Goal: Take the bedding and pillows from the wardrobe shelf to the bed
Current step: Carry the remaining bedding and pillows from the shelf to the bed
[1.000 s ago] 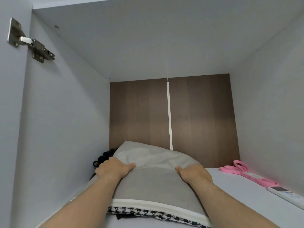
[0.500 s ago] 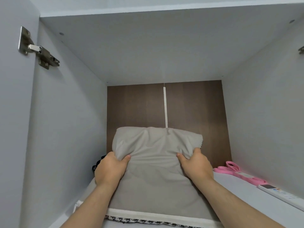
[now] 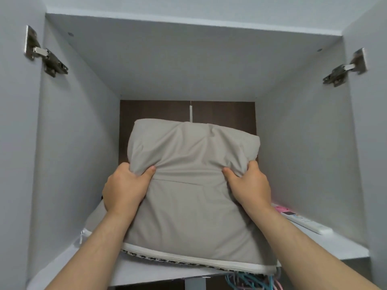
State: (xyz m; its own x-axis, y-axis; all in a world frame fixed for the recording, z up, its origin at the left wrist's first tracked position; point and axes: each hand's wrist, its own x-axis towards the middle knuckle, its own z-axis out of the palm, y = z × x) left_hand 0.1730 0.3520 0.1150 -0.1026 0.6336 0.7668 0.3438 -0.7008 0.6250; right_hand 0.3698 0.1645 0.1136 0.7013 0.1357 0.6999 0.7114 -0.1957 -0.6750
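A beige-grey pillow (image 3: 192,155) is tipped up on the wardrobe shelf (image 3: 146,271), its far end raised against the dark back panel. My left hand (image 3: 125,187) pinches the pillow's left side and my right hand (image 3: 249,185) pinches its right side, thumbs on the front face. Beneath it lies a flat cushion (image 3: 209,262) with a white zipped edge and a houndstooth underside, its front edge reaching the shelf's front.
A white remote (image 3: 305,222) and a pink strap (image 3: 279,208) lie on the shelf at the right wall. Metal door hinges (image 3: 47,57) sit on the left and right sides. Blue and pink hangers (image 3: 249,282) show below the shelf.
Both hands have gripped the pillow and lifted its far end up from lying flat. The view has pulled back from the shelf, so the right hinge and shelf front now show.
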